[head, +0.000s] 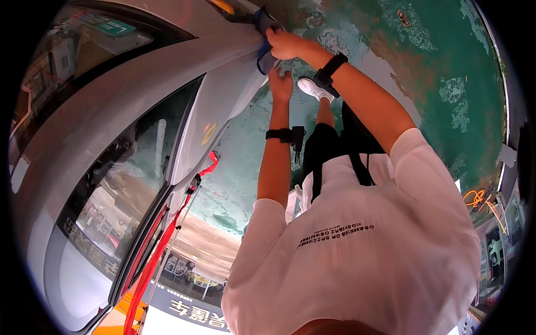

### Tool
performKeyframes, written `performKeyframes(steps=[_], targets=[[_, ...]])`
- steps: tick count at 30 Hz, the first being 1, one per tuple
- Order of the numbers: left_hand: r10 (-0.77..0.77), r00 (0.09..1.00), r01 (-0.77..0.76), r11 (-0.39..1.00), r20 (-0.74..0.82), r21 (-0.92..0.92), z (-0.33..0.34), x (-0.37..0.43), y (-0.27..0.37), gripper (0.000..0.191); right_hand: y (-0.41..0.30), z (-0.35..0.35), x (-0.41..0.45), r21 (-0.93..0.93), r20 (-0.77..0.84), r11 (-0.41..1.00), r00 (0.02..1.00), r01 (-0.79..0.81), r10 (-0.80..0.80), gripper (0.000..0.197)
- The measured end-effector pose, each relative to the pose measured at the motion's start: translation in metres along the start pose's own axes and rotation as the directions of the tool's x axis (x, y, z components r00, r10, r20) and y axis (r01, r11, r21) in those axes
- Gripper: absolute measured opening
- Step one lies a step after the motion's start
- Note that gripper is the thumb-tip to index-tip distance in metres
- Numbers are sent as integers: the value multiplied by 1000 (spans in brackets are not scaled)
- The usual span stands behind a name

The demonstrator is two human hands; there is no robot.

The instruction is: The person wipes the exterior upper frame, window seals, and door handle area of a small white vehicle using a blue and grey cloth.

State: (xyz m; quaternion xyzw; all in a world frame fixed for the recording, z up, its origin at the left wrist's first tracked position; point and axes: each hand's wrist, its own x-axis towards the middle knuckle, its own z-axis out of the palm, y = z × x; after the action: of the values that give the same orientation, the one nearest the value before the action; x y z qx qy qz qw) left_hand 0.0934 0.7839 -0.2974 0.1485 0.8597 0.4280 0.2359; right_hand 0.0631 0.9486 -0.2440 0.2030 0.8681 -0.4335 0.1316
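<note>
My right hand (pixel 287 44) grips a dark grey-and-blue piece (pixel 265 52), likely cloth or a soft pad, at the outer edge of a silver-grey car body (pixel 226 52). Part of this piece is hidden behind my fingers. Just below it, my left hand (pixel 281 86) is raised with thumb and fingers apart, close to the piece's lower end. Whether its fingertips touch the piece cannot be told. Both wrists carry black straps with small devices.
The car's side window (pixel 125 167) and windshield (pixel 83 42) lie to my left. A red strap (pixel 157 247) hangs along a thin pole by the car. The green painted floor (pixel 423 71) is worn and patchy. An orange cord or hose (pixel 475 197) lies at the right.
</note>
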Motion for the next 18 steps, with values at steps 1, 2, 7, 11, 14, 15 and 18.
performKeyframes(steps=[1, 2, 7, 11, 14, 15, 18], targets=[[14, 998, -19, 996, -55, -89, 2, 0, 4, 54, 0, -1, 0, 18, 55, 1000, 998, 23, -24, 57], [5, 993, -26, 984, -116, -179, 1, -6, 4, 55, -3, 3, -6, 37, 125, 998, 991, 47, -51, 66], [66, 976, -106, 976, -206, -189, -44, -30, 38, 54, -84, -61, -80, 100, 50, 990, 993, 97, -102, 61], [175, 976, -176, 984, -128, 2, -89, -61, 140, 41, -129, -72, -113, 75, -530, 822, 720, 565, -447, 77], [273, 952, -288, 951, -135, -110, -92, -52, 144, 36, -127, -57, -92, 201, -619, 721, 656, 663, -431, 79], [277, 956, -291, 931, -92, -220, -94, -49, 140, 36, -120, -54, -84, 236, -621, 681, 647, 693, -443, 84], [195, 980, -192, 978, 34, -77, -89, -35, 111, 34, -87, -48, -72, 179, -446, 741, 725, 647, -525, 79]])
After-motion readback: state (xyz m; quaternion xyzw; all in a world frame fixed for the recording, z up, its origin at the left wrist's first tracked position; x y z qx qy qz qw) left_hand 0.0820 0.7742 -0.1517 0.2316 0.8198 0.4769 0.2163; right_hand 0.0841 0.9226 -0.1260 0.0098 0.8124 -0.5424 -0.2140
